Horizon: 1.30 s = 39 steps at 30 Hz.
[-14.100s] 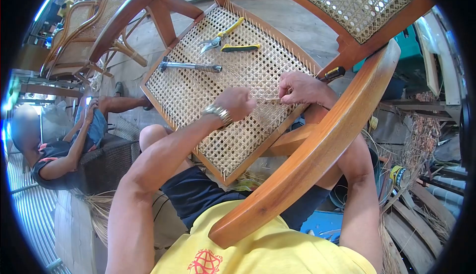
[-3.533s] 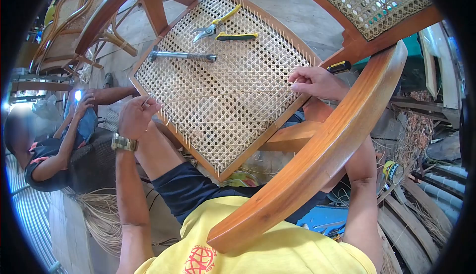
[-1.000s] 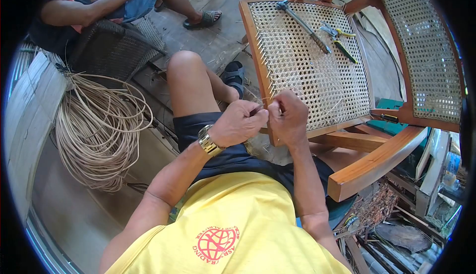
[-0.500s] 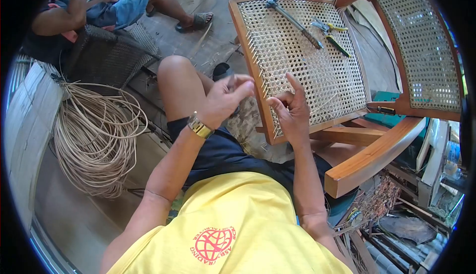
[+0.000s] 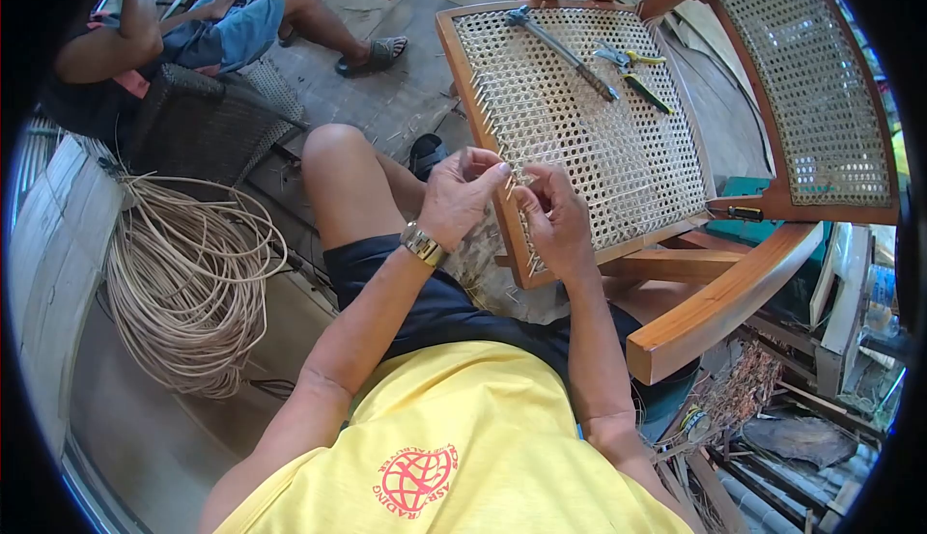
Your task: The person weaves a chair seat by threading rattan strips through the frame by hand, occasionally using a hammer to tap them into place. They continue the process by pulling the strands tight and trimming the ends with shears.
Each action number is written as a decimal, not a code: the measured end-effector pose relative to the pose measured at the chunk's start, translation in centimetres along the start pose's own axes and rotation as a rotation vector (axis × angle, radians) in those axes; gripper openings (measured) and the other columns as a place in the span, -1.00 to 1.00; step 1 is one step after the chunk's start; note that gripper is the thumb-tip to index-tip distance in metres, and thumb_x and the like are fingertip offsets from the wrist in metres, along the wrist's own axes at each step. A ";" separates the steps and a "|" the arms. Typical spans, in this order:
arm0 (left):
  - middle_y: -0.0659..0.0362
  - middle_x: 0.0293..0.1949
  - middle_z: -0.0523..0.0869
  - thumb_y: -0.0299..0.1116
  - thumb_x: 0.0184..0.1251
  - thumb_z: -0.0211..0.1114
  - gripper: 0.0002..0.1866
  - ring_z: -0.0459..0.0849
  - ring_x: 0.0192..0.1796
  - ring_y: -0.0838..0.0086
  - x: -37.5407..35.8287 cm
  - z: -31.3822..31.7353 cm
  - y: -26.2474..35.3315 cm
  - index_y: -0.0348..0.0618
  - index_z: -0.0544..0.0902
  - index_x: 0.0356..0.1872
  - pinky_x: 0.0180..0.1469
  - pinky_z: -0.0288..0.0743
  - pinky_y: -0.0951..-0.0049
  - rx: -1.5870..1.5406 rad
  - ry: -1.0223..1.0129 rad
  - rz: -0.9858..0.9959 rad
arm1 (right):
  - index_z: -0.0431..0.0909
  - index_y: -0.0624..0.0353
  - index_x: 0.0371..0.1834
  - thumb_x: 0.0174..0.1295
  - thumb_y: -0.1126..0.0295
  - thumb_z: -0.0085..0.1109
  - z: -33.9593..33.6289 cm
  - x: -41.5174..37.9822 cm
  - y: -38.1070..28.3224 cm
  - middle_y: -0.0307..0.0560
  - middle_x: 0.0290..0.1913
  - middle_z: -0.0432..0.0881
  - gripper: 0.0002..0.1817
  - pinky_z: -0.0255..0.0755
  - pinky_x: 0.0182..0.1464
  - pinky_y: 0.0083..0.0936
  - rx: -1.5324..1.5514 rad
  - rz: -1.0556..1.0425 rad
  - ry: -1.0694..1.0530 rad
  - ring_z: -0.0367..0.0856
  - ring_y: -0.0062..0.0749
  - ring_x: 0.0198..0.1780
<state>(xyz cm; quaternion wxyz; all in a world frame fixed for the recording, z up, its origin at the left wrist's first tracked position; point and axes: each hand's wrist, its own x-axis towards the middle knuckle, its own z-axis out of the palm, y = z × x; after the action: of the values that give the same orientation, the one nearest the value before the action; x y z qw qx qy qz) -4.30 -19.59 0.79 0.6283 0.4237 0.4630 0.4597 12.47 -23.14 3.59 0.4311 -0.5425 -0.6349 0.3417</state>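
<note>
A wooden chair has a seat of woven cane (image 5: 618, 162) in a wooden frame. Thin pale pegs (image 5: 480, 99) stick up in a row along the seat frame's near-left side. My left hand (image 5: 463, 198), with a metal watch at the wrist, pinches thumb and forefinger together over that edge. Just beside it, my right hand (image 5: 558, 223) is closed with curled fingers above the cane. Whatever lies between the fingertips is too small to make out. On the seat rest a hammer (image 5: 565, 51) and pliers with yellow and black handles (image 5: 630, 63).
At left hangs a big coil of rattan (image 5: 188, 283). A person in blue shorts (image 5: 232, 27) sits at upper left, near a dark woven chair (image 5: 198, 124). The chair's wooden arm (image 5: 724, 302) juts toward me at right. Scrap wood (image 5: 792, 442) lies at lower right.
My hands have come together at the seat's edge. The right forefinger, raised before, has curled down, and my left hand has moved slightly right and lower.
</note>
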 end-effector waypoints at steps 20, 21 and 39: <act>0.30 -0.27 0.75 -0.17 0.54 0.31 -0.69 0.41 -0.49 0.82 1.0 0.8 5.6 -0.23 0.70 0.02 -0.47 0.26 0.72 0.007 -0.002 -0.099 | 0.60 0.25 -0.25 0.30 0.45 0.29 -1.7 2.1 -1.8 0.00 -0.43 0.62 -0.90 0.46 -0.36 -0.34 -0.068 -0.016 0.082 0.63 -0.15 -0.43; 0.30 -0.27 0.75 -0.17 0.54 0.31 -0.69 0.41 -0.49 0.82 1.2 1.0 5.6 -0.23 0.70 0.02 -0.47 0.26 0.72 0.009 -0.022 -0.094 | 0.60 0.25 -0.25 0.30 0.45 0.29 -1.5 2.6 -1.9 0.00 -0.43 0.62 -0.90 0.46 -0.36 -0.34 -0.075 -0.016 0.101 0.63 -0.15 -0.43; 0.34 -0.33 0.78 -0.19 0.58 0.26 -0.72 0.42 -0.52 0.75 5.6 8.7 1.3 -0.14 0.72 0.08 -0.45 0.27 0.64 0.487 -0.213 0.192 | 0.57 0.14 -0.16 0.27 0.47 0.24 0.5 7.9 -6.4 -0.01 -0.24 0.65 -0.88 0.51 -0.10 -0.18 -0.122 -0.485 0.095 0.66 -0.01 -0.17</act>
<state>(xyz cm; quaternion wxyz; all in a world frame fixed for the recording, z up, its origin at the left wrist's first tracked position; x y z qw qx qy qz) 4.75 -14.83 2.76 0.5066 0.6501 0.4489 0.3453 9.13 -16.49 10.59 0.4962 -0.4146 -0.7451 0.1636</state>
